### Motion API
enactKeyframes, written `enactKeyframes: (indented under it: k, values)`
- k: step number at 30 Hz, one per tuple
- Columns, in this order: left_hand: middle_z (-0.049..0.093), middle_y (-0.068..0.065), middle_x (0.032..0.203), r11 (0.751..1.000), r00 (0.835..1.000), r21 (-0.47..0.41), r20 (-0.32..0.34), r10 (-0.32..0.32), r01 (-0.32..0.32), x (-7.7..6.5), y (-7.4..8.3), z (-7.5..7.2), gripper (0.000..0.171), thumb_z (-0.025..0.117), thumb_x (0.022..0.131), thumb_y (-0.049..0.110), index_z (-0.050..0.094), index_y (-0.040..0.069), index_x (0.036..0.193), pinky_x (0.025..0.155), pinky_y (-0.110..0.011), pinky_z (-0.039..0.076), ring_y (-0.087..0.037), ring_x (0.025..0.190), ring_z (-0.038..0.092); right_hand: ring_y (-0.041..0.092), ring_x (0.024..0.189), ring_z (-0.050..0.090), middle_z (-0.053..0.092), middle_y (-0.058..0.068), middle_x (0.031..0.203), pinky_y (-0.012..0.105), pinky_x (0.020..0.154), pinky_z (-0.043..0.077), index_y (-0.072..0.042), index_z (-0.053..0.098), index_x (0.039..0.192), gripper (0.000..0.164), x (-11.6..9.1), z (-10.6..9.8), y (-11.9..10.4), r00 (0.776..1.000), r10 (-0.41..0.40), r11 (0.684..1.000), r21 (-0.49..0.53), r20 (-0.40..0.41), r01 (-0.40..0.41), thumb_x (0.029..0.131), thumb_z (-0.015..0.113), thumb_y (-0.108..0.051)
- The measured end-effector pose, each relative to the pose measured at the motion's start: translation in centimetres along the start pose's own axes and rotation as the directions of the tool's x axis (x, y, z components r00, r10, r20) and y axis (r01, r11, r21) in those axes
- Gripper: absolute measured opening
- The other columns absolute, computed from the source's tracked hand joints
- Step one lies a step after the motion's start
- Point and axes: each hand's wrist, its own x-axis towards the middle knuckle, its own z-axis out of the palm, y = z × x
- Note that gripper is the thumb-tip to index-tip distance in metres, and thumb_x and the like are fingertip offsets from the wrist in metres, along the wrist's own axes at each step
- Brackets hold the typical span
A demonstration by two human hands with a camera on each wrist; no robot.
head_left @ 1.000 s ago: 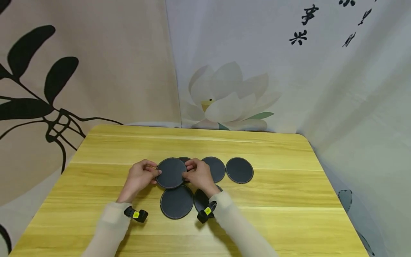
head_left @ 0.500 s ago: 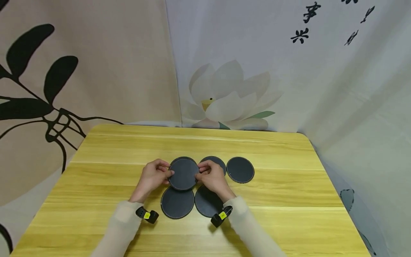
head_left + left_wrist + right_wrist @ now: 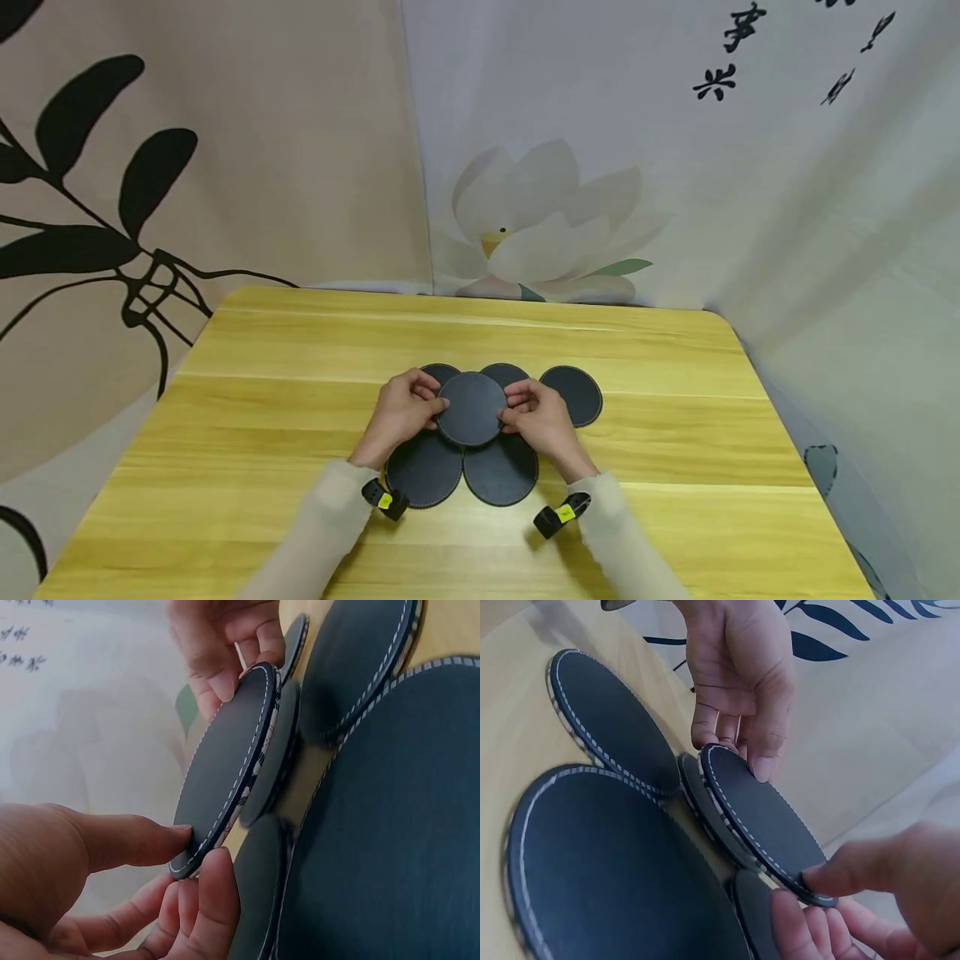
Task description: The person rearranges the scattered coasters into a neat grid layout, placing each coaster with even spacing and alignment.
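Between both hands a round black coaster (image 3: 471, 409) with white edge stitching is held raised over other coasters. My left hand (image 3: 403, 412) pinches its left edge, thumb on top and fingers beneath, as the left wrist view shows. On the opposite edge my right hand (image 3: 542, 419) pinches it the same way. Below it lie two front coasters, the left one (image 3: 423, 471) and the right one (image 3: 501, 473), side by side. Behind it, the back left coaster (image 3: 438, 372) and back middle coaster (image 3: 504, 373) are partly covered. A further coaster (image 3: 574, 395) lies at the right end of the back row.
The coasters lie on a wooden table (image 3: 660, 517) with a light yellow grain. Printed cloth curtains (image 3: 330, 167) hang behind the table and along its right side. Each wrist wears a small black camera, such as the left camera (image 3: 386, 500).
Both hands have carried the held coaster to the right, from above the back left coaster to between the two back coasters on its left. The other coasters stay in place on the table.
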Motion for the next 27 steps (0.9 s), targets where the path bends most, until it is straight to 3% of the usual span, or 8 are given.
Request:
enactKeyframes:
  k: [9,27]
  values:
    - [0.059,-0.012,0.086,0.999,0.999,0.019,0.017,0.035,-0.035,0.0,0.7,2.2,0.022,0.079,0.087,0.002,0.067,-0.001,0.105,0.057,-0.036,0.061,-0.018,0.055,0.063,0.019,0.076,0.064,0.060,0.011,0.099,0.039,0.069,0.064,-0.006,0.070,0.117,0.034,-0.8,-2.0,0.4,0.999,0.041,0.999,0.000,-0.031,-0.041,0.085,0.077,0.001]
    - [0.061,-0.012,0.086,0.995,0.992,0.038,0.090,0.090,-0.094,-0.1,2.5,6.9,0.023,0.079,0.086,0.003,0.066,-0.002,0.105,0.052,-0.028,0.058,-0.017,0.053,0.063,0.019,0.080,0.064,0.059,0.014,0.104,0.036,0.070,0.064,0.000,0.066,0.121,0.034,-2.3,-6.3,1.9,0.992,0.084,0.995,-0.037,-0.094,-0.088,0.088,0.076,0.000]
